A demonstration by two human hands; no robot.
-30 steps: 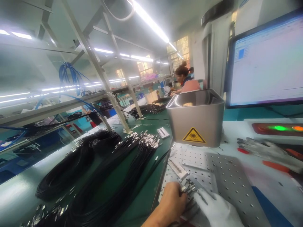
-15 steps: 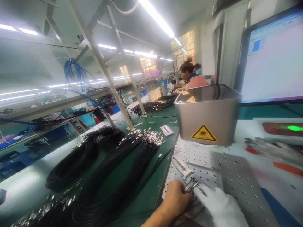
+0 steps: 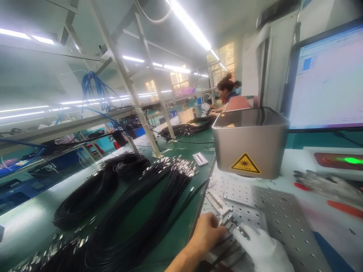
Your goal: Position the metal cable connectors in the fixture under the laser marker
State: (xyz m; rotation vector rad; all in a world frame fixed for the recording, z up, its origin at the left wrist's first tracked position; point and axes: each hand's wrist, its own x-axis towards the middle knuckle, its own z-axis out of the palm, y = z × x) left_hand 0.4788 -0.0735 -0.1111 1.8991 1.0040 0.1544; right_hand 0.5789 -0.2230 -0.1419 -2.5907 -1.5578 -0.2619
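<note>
Now small metal plugs (image 3: 231,222) on black wires are pinched and lined up on the holed plate (image 3: 283,219) by the bare left hand (image 3: 208,232) and gloved right hand (image 3: 262,249). Careful, steady fingers are needed next.

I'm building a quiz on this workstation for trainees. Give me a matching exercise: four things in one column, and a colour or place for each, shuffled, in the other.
Things:
1. right hand
2. left hand
3. warning label
4. cable bundles

Descriptions:
A. yellow triangle on the metal housing
B. bare, at the metal connectors
C. black, lying on the green bench
D. in a white glove, on the perforated plate

Pairs: 1-D, 2-B, 3-A, 4-C
</note>
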